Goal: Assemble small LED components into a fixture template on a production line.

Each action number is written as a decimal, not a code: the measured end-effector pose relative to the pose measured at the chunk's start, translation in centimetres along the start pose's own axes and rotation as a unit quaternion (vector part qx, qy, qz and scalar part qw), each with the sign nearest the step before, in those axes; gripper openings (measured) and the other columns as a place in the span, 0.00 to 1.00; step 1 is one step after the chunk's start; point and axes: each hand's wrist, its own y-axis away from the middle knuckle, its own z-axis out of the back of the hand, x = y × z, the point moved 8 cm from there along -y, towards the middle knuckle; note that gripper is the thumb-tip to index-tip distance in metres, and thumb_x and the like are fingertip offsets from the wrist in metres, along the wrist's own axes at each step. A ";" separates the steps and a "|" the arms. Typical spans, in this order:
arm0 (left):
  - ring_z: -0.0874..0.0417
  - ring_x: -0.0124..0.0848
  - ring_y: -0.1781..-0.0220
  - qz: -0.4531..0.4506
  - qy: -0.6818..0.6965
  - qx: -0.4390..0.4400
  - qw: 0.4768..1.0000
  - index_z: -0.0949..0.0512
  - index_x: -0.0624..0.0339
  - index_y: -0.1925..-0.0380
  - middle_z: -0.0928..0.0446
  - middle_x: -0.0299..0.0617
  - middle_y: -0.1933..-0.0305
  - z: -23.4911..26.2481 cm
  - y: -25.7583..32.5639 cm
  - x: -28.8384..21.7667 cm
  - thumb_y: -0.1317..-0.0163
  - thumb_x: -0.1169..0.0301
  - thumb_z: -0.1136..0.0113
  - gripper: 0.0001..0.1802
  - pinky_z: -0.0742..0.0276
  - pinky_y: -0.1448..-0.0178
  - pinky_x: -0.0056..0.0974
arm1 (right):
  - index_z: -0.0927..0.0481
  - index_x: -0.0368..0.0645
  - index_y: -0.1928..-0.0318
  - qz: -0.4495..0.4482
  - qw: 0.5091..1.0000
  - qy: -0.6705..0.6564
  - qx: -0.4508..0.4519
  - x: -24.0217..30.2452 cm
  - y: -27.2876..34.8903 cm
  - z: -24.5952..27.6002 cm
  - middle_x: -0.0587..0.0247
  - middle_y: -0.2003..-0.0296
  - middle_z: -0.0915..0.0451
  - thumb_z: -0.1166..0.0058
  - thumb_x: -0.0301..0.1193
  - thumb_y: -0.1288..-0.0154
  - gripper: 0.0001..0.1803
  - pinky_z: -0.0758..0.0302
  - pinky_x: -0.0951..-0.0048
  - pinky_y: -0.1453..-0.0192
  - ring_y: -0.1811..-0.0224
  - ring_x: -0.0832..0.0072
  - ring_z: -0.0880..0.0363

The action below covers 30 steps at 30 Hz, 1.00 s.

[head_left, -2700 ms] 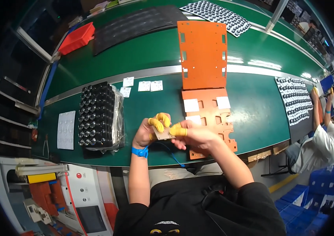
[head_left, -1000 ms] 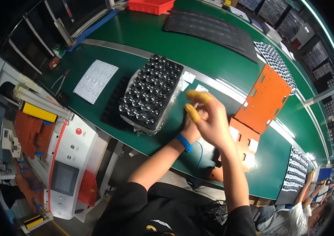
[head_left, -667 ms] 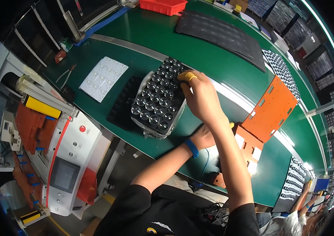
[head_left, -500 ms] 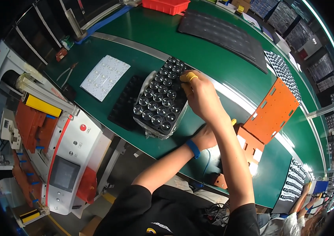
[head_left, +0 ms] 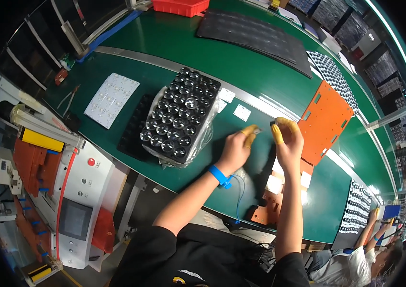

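Observation:
My left hand (head_left: 237, 149), with a blue strap (head_left: 220, 177) at its wrist, is closed in a pinch above the green bench. A small greyish tip shows at its fingertips, too small to name. To the right of it, my right hand (head_left: 288, 143) curls with thumb and forefinger nearly together around a small dark piece I cannot make out. Yellow covers sit on fingers of both hands. Left of them, a black tray (head_left: 197, 119) of clear round lenses stands on clear plastic wrap. An orange fixture (head_left: 272, 208) lies below my right hand, partly hidden by the forearm.
Small white square boards (head_left: 242, 113) lie beyond my hands. A white board sheet (head_left: 112, 100) lies at left, near pliers (head_left: 70, 100). An upright orange plate (head_left: 326, 123) stands at right. Black sheets (head_left: 255, 40) and a red bin (head_left: 181, 6) lie farther back. A co-worker's hands (head_left: 375, 217) work at far right.
My right hand has moved from the lens tray to the right, above the orange fixture. My left hand has come out from under the right forearm and risen. The whole view has shifted slightly.

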 end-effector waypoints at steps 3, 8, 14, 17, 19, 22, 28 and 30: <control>0.15 0.33 0.55 0.146 0.262 0.011 0.954 0.29 0.72 0.45 0.20 0.50 0.52 -1.8 0.3 3.7 0.33 0.81 0.48 0.17 0.18 0.53 0.35 | 0.24 0.37 0.52 -0.101 0.990 -0.085 -0.043 -4.2 2.5 2.1 0.69 0.62 0.24 0.40 0.22 0.37 0.13 0.28 0.79 0.50 0.59 0.82 0.25; 0.17 0.33 0.51 0.161 0.339 0.061 0.925 0.31 0.73 0.42 0.22 0.49 0.48 -2.9 0.6 3.4 0.33 0.83 0.50 0.18 0.20 0.47 0.34 | 0.27 0.40 0.53 -0.138 0.973 -0.184 -0.017 -5.2 3.7 0.6 0.71 0.61 0.25 0.39 0.18 0.41 0.16 0.28 0.80 0.52 0.60 0.83 0.27; 0.19 0.29 0.51 0.135 0.276 0.060 0.950 0.33 0.72 0.39 0.23 0.46 0.46 -2.8 0.8 2.2 0.32 0.83 0.51 0.21 0.23 0.45 0.32 | 0.26 0.34 0.53 -0.108 0.985 -0.132 -0.009 -6.9 3.9 0.2 0.59 0.57 0.21 0.39 0.16 0.43 0.16 0.23 0.73 0.46 0.53 0.73 0.19; 0.19 0.29 0.49 0.131 0.259 0.049 0.956 0.30 0.73 0.41 0.22 0.47 0.47 -2.8 0.9 2.4 0.32 0.82 0.50 0.19 0.24 0.44 0.31 | 0.24 0.32 0.55 -0.111 0.990 -0.091 -0.013 -6.7 4.1 0.3 0.58 0.58 0.19 0.38 0.17 0.43 0.15 0.22 0.72 0.47 0.54 0.71 0.18; 0.19 0.29 0.49 0.140 0.247 0.063 0.957 0.30 0.73 0.42 0.22 0.47 0.47 -2.6 1.0 2.5 0.32 0.82 0.50 0.19 0.24 0.44 0.31 | 0.23 0.32 0.56 -0.113 0.992 -0.060 -0.013 -6.1 4.0 0.3 0.58 0.58 0.18 0.37 0.17 0.43 0.14 0.21 0.72 0.47 0.54 0.71 0.17; 0.19 0.29 0.50 0.142 0.240 0.057 0.959 0.28 0.74 0.44 0.20 0.47 0.50 -2.5 1.0 2.5 0.32 0.80 0.48 0.17 0.24 0.45 0.31 | 0.23 0.31 0.56 -0.110 0.993 -0.045 -0.019 -5.9 4.0 0.2 0.57 0.57 0.19 0.38 0.16 0.44 0.14 0.22 0.72 0.45 0.53 0.70 0.17; 0.14 0.31 0.54 0.072 0.130 0.039 0.988 0.22 0.72 0.50 0.16 0.50 0.56 -1.6 0.5 1.8 0.36 0.78 0.43 0.15 0.21 0.52 0.33 | 0.25 0.31 0.53 -0.073 0.994 -0.080 -0.016 -6.3 4.1 0.0 0.58 0.53 0.22 0.39 0.14 0.43 0.16 0.24 0.72 0.41 0.49 0.72 0.20; 0.14 0.32 0.55 0.055 0.097 0.047 0.993 0.21 0.71 0.52 0.16 0.52 0.58 -1.4 0.4 1.1 0.37 0.77 0.42 0.14 0.21 0.53 0.34 | 0.25 0.31 0.53 -0.074 0.996 -0.055 -0.015 -6.3 4.1 0.0 0.59 0.55 0.21 0.38 0.15 0.43 0.17 0.23 0.73 0.43 0.51 0.72 0.20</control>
